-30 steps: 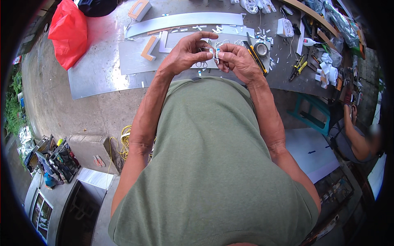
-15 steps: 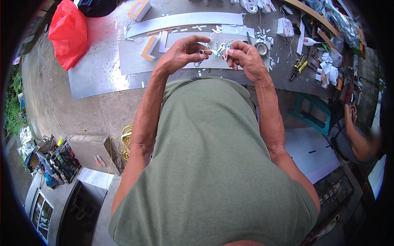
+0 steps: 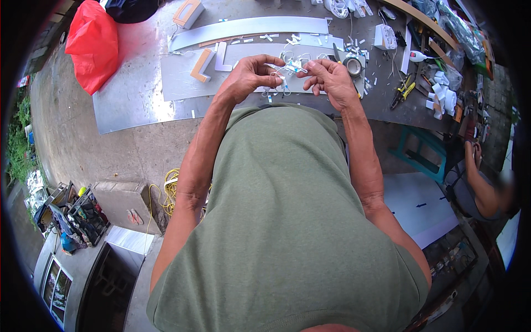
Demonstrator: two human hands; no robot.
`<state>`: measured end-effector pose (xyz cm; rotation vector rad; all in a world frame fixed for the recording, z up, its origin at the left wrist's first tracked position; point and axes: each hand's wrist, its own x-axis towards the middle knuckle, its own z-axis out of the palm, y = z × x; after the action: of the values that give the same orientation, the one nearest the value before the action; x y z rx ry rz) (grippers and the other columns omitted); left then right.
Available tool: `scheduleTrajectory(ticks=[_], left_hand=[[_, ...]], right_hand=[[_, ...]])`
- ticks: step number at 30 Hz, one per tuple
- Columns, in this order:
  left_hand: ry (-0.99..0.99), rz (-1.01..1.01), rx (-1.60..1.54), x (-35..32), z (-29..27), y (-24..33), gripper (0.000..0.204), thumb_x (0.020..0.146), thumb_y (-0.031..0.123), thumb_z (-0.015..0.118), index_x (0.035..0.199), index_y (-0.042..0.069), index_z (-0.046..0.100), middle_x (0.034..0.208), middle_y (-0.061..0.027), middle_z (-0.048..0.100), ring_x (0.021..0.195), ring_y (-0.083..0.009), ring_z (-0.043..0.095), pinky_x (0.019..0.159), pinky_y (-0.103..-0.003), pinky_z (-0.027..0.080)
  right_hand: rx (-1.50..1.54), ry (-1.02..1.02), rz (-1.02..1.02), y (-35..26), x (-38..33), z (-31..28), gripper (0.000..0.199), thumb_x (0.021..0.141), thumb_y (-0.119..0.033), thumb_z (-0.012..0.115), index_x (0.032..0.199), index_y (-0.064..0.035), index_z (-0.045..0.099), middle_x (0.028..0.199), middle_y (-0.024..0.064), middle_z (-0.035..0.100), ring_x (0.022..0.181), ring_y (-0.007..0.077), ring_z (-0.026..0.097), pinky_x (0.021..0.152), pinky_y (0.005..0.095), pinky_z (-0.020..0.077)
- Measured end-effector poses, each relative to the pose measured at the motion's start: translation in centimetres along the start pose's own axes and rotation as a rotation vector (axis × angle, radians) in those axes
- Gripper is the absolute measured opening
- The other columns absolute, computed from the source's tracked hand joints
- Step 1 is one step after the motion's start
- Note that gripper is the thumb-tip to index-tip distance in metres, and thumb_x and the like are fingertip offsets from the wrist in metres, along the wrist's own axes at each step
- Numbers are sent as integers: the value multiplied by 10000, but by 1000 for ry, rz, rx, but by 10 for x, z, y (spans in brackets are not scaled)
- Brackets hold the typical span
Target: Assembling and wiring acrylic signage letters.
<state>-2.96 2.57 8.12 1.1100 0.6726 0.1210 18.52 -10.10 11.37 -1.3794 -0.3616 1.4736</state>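
Note:
A tangle of thin white wire with small white and blue pieces, like a string of LED modules, stretches between my two hands above the table. My left hand pinches one end between thumb and fingers, and a loop with a small module hangs beneath its fingertips. At the other end, the thumb and forefinger of my right hand close on the string, its other fingers curled. Under both hands lies a flat pale grey panel. The exact grip points are too small to make out.
Beyond my hands lie a long curved white strip, an orange-edged L-shaped piece and white scraps. To the right are a tape roll, yellow-handled pliers and a glue bottle. A red bag sits left; another person is at right.
The string now spans the gap between my fingertips, where its pieces hung bunched before. The module that stood upright in my right fingers has tipped over, and a loop now dangles below my left fingers.

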Motion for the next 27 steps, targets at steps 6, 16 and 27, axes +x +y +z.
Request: scheduleTrajectory(ticks=[6, 16, 27], left_hand=[[102, 9, -15, 0, 1, 0, 534, 809, 107, 833, 1289, -10, 630, 901, -77, 749, 817, -144, 700, 821, -317, 557], [105, 61, 122, -2, 6, 9, 570, 815, 170, 851, 1300, -13, 614, 884, -73, 739, 826, -128, 692, 802, -300, 551], [113, 4, 137, -7, 8, 6, 359, 848, 226, 815, 1095, -16, 716, 845, -84, 725, 781, -141, 674, 766, -301, 556]], right_hand=[[-716, 5, -142, 16, -7, 11, 297, 972, -268, 667, 1040, 13, 736, 845, 79, 737, 625, 113, 670, 556, 262, 522], [-572, -84, -114, 14, -2, 24, 238, 932, -203, 727, 1044, 6, 728, 813, 22, 680, 693, 83, 597, 612, 239, 485], [-629, -63, -211, 14, 1, 22, 220, 894, -194, 724, 969, 13, 738, 786, 37, 693, 675, 93, 611, 610, 262, 500]])
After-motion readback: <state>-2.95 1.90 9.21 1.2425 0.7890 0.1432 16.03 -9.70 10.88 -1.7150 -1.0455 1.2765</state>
